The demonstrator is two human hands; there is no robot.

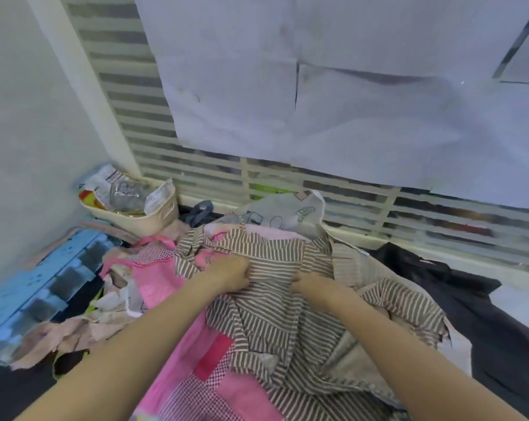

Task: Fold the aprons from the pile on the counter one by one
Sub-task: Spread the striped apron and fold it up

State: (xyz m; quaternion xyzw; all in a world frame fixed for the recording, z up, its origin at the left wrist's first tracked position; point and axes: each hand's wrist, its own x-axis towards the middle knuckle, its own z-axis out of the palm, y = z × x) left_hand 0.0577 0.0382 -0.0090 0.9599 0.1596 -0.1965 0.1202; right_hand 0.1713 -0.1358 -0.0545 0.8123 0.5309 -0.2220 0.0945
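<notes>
At the far left corner of the counter sits a cream plastic basket [154, 218] stuffed with crumpled wrappers, and nearer you along the left edge lies a pink checked-and-plain patchwork apron [163, 281]. Your left hand [229, 273] is curled shut, bunching a fold of the brown-and-white striped cotton apron [275, 314] that tops the pile at the counter's middle, while your right hand [310, 282] pinches the same cloth just beside it. Toward the right edge spreads a black fabric garment [475, 314].
</notes>
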